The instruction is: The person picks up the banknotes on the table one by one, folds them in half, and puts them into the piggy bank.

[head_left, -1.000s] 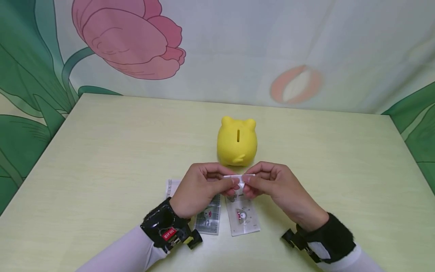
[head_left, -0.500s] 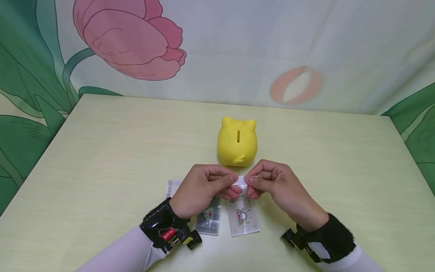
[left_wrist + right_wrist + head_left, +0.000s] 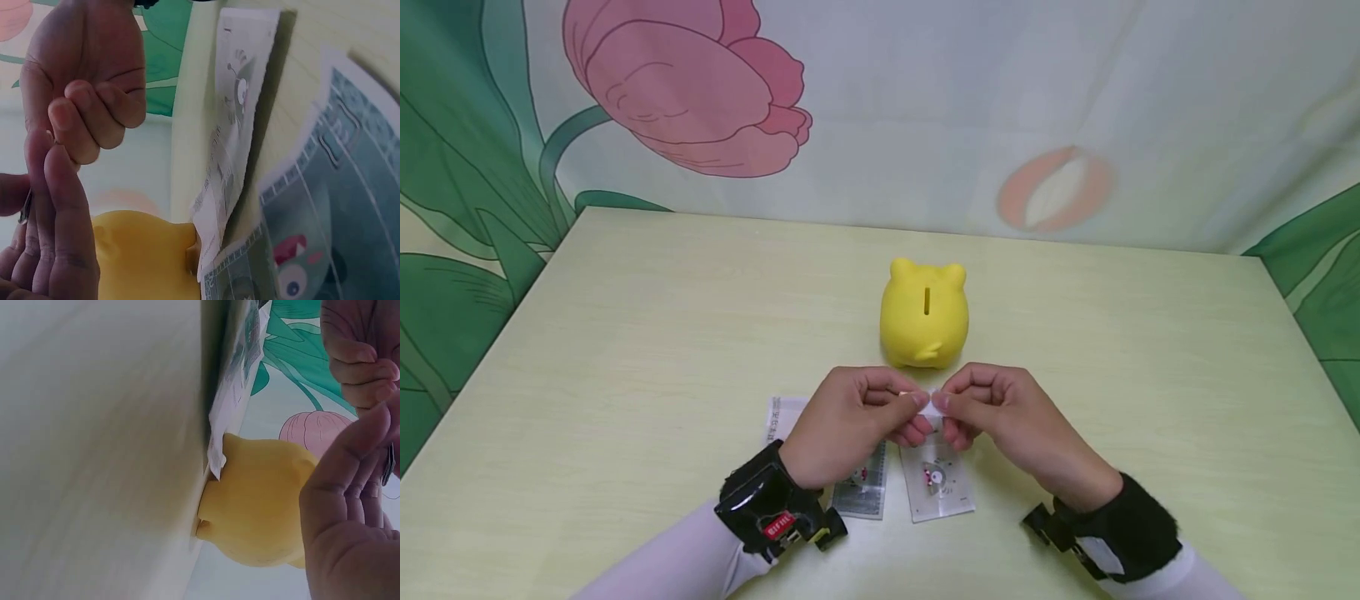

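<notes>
My left hand (image 3: 844, 425) and right hand (image 3: 1026, 429) meet in front of the yellow piggy bank (image 3: 924, 325). Between thumbs and fingertips they pinch a small white strip (image 3: 933, 409), one end in each hand. Fingers cover most of the strip; its thin edge (image 3: 389, 464) shows dark in the right wrist view. Below the hands lies a flat white packet (image 3: 936, 483) with a small cartoon print. Beside it, partly under my left hand, is a grey-teal printed packet (image 3: 859, 493), its cartoon face large in the left wrist view.
A pale corner of printed paper (image 3: 784, 412) shows past my left hand. All of it lies on a light wooden table (image 3: 625, 350). Behind the far edge hangs a curtain (image 3: 910, 125) with flowers and leaves. Both wrists wear black camera straps (image 3: 767, 504).
The strip, wider and flatter a second ago, now shows less between the fingers. Both hands have come slightly closer together and lower. Packets and piggy bank stay put.
</notes>
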`<action>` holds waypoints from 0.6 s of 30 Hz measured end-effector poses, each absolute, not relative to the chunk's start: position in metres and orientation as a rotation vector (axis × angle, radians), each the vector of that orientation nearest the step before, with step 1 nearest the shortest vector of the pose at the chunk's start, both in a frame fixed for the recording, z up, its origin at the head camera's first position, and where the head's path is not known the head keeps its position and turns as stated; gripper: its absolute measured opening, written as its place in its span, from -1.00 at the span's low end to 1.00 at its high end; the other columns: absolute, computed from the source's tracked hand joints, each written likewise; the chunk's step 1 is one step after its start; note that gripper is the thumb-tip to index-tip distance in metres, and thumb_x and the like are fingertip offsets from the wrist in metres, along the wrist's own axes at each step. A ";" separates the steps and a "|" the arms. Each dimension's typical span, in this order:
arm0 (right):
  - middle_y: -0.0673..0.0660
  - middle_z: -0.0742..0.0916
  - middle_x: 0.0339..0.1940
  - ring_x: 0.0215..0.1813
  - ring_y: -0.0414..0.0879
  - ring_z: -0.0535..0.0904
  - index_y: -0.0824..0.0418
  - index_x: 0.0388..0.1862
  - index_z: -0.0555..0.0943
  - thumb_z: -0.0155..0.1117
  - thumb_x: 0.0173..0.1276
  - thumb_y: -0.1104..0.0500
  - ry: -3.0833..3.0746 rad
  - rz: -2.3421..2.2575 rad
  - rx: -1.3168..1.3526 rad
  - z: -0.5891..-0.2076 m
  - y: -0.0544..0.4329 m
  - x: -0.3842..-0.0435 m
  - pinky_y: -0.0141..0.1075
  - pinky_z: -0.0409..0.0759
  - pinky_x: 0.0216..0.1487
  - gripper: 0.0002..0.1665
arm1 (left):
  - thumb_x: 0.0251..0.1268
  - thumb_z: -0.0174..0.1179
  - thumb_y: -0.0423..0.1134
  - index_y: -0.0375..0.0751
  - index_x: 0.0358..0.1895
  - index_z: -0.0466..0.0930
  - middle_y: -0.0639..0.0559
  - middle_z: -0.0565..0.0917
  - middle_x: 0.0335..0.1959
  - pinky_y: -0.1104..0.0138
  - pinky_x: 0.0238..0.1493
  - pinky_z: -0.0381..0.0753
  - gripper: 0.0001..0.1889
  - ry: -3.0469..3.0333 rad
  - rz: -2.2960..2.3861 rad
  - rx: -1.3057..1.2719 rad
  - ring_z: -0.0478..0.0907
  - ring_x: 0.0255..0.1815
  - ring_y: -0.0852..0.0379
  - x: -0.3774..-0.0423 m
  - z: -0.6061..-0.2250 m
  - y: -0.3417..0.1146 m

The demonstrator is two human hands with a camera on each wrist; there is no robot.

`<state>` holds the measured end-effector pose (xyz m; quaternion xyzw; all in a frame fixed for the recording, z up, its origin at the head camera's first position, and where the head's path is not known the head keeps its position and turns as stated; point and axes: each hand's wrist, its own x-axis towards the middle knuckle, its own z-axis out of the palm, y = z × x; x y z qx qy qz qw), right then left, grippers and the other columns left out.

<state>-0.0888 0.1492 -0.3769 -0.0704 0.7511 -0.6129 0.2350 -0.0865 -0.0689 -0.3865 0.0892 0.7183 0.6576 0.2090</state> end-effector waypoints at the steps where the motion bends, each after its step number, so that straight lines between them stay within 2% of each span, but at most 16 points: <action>1: 0.11 0.73 -0.45 -0.38 -0.10 0.64 0.40 -0.09 0.61 0.24 0.55 0.17 2.069 -1.677 -0.211 -0.377 0.149 -0.088 -0.30 0.71 -0.22 -0.74 | 0.51 0.23 -0.29 -0.34 -0.09 0.73 -0.12 0.83 -0.35 0.25 -0.17 0.81 -0.82 1.999 1.824 0.263 0.78 -0.35 0.14 -0.086 -0.387 -0.069; 11: 0.12 0.68 -0.49 -0.42 -0.10 0.59 0.40 -0.11 0.60 0.23 0.56 0.18 2.098 -1.665 -0.277 -0.376 0.150 -0.087 -0.32 0.64 -0.28 -0.76 | 0.55 0.17 -0.27 -0.36 -0.07 0.69 -0.12 0.82 -0.38 0.26 -0.17 0.80 -0.80 1.997 1.809 0.306 0.77 -0.37 0.11 -0.084 -0.386 -0.068; 18: 0.13 0.74 -0.43 -0.37 -0.10 0.65 0.43 -0.06 0.61 0.26 0.55 0.17 2.095 -1.667 -0.215 -0.376 0.149 -0.089 -0.29 0.73 -0.21 -0.72 | 0.57 0.14 -0.31 -0.39 -0.05 0.67 -0.14 0.82 -0.37 0.24 -0.16 0.81 -0.81 2.014 1.821 0.294 0.78 -0.36 0.06 -0.084 -0.385 -0.070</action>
